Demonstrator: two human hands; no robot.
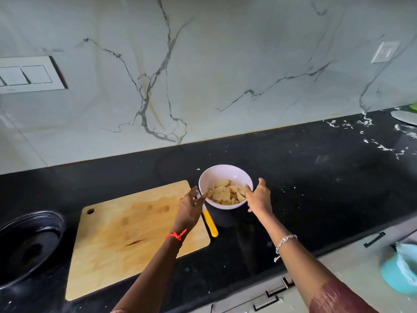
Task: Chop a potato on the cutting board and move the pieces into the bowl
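A white bowl point(222, 175) stands on the black counter just right of the wooden cutting board point(126, 236). Pale potato pieces point(225, 193) fill its bottom. My left hand point(190, 205) is at the bowl's left rim with relaxed fingers reaching toward it and holds nothing that I can see. At the bowl's right rim is my right hand point(259, 196), fingers spread and loosely curved, fingertips at the rim. A knife with a yellow handle point(211, 223) lies between the board and the bowl, its blade hidden under my left hand. The board carries only wet marks.
A black round sink or pan point(27, 242) sits at the left of the board. White shavings point(381, 138) and a plate edge point(404, 117) lie at the far right of the counter. A teal container point(399, 269) stands below the counter's front edge at the right.
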